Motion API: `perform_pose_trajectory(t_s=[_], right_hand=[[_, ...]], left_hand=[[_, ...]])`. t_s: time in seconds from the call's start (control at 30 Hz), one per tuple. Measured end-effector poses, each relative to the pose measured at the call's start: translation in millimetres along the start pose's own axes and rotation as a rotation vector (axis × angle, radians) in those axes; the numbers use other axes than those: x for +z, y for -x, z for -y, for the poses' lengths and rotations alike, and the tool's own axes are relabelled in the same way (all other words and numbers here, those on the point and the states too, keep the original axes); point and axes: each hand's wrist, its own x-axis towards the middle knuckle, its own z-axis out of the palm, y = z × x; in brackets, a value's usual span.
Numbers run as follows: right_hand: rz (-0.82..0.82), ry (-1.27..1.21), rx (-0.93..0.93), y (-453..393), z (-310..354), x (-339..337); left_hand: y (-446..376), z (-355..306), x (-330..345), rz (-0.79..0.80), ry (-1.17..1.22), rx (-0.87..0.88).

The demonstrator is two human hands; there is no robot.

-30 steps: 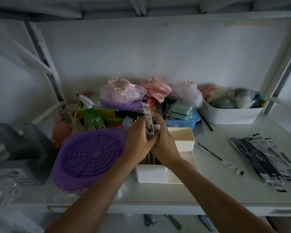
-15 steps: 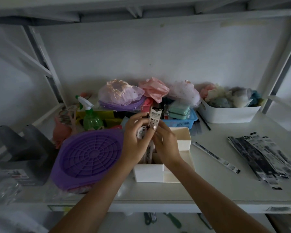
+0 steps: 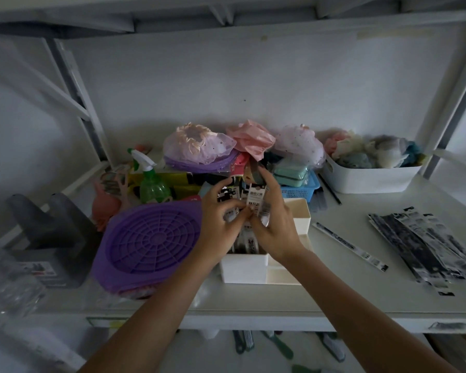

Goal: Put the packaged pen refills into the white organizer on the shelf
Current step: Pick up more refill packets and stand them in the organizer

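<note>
We see a purple ribbed lid [image 3: 152, 242] at left, a green spray bottle [image 3: 151, 184] behind it, a white organizer [image 3: 244, 267] near centre, and black-and-white refill packets [image 3: 425, 243] at right.

One head-worn view looks forward and down, close over the shelf [image 3: 361, 300].

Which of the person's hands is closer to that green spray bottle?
Left. The left hand is just right of the green spray bottle; the right hand is farther right, over the white organizer.
</note>
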Motion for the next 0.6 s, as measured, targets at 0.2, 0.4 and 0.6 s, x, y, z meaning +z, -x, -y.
perform_pose_trajectory(t_s=[0.2, 0.4, 0.6], right_hand=[[0.077, 0.290, -0.072, 3.8, -17.8, 3.2], [0.210, 0.437, -0.124, 18.2, -24.4, 6.1], [-0.146, 0.222, 0.048, 4.9, -22.7, -39.1]], left_hand=[[-3.4, -12.3, -7.6, 0.173, -0.168, -0.196], [1.2, -30.7, -2.9, 0.004, -0.360, 0.000], [-2.9, -63.6, 35.3, 0.019, -0.581, 0.307]])
